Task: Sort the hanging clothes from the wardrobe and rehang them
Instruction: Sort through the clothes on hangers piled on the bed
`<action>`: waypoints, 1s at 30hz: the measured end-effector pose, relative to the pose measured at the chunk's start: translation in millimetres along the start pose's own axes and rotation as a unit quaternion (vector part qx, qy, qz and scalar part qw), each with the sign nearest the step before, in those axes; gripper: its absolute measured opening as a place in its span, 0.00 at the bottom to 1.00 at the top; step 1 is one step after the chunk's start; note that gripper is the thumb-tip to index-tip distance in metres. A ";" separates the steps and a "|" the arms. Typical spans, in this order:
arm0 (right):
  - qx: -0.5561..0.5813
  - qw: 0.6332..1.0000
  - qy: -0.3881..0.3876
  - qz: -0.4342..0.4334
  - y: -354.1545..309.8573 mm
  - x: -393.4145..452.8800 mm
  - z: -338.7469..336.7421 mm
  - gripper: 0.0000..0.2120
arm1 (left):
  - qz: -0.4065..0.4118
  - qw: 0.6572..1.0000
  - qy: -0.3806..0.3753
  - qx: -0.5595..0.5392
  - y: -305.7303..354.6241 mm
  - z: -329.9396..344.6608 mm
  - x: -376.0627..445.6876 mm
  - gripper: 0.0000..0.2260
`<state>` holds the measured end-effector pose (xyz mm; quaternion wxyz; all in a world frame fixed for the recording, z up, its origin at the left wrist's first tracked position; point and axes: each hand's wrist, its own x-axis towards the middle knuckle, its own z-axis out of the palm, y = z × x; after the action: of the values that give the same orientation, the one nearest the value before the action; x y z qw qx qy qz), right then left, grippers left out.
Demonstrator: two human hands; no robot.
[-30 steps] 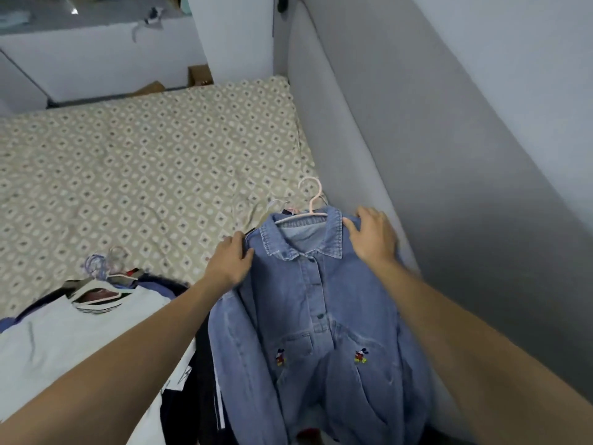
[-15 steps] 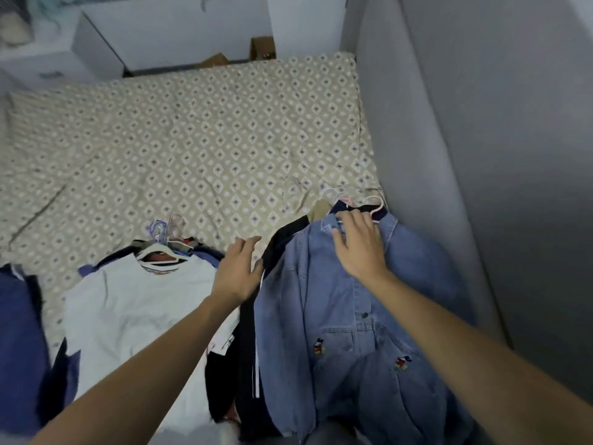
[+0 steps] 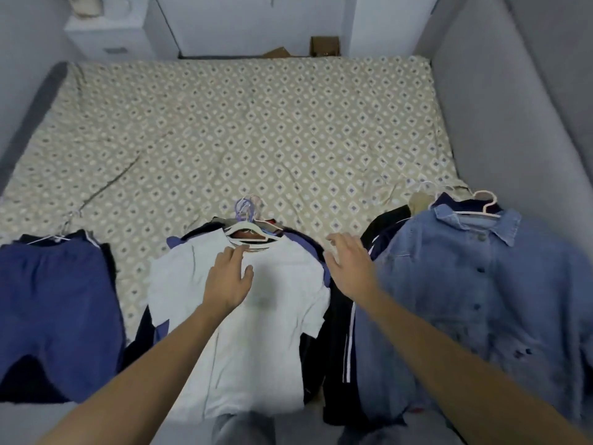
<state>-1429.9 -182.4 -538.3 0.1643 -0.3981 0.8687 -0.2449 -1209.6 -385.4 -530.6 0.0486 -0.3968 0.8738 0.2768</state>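
- Taking the white short-sleeved T-shirt (image 3: 244, 319) on its white plastic hanger (image 3: 248, 234) as the landmark: it tops the middle pile on the bed with the beige diamond-patterned sheet (image 3: 256, 130), at the near edge of the mattress.
- The left hand (image 3: 229, 282) lies over the upper chest of the T-shirt, just below the hanger, fingers straight and loosely spread, pinching nothing; whether the palm presses the cloth or only skims it cannot be told.
- The right hand (image 3: 348, 268) hovers at the T-shirt's right shoulder, over the blue edge of a garment beneath, fingers spread apart and holding nothing.
- Right of the T-shirt lies the faded blue denim button-up shirt (image 3: 475, 300) on a pale pink hanger (image 3: 486, 203), topping a second pile with a black garment with white side stripes (image 3: 348, 342) at its near side.
- Left of the T-shirt, apart from it, lie the dark blue shorts (image 3: 54, 303) on a thin wire hanger (image 3: 61, 232), a third pile.
- The step in hand looks like taking up the middle pile for rehanging. A good way would be to gather the bunched hooks above the T-shirt's collar in one hand, since several hangers overlap there, and support the cloth from below with the other.
- Lifting by the cloth alone risks the T-shirt sliding off its hanger; the grip belongs on the hooks.
- Keeping the middle pile clear of the striped black garment matters, as their edges nearly touch and could drag together.
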 end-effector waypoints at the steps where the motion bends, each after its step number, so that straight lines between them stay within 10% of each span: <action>1: -0.007 1.000 -0.010 0.006 -16.7 -2.4 16.6 0.16 | 0.001 1.000 -0.009 -0.001 -28.7 -8.0 -2.5 0.26; 10: 0.010 0.995 -0.045 0.093 -113.5 16.8 113.9 0.19 | -0.028 0.999 -0.041 0.002 -195.8 -58.4 4.6 0.21; 21: -0.133 0.968 -0.136 0.164 1.2 95.2 214.4 0.26 | 0.045 0.997 -0.050 0.029 -234.5 25.7 141.1 0.23; 30: -0.148 0.977 -0.060 0.144 15.2 126.2 246.8 0.18 | 0.068 0.994 -0.037 0.082 -261.4 64.9 183.5 0.16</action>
<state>-1400.1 -344.0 -762.0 0.1890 -0.3029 0.9320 -0.0626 -1154.9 -612.8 -757.5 0.0940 -0.3204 0.9164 0.2209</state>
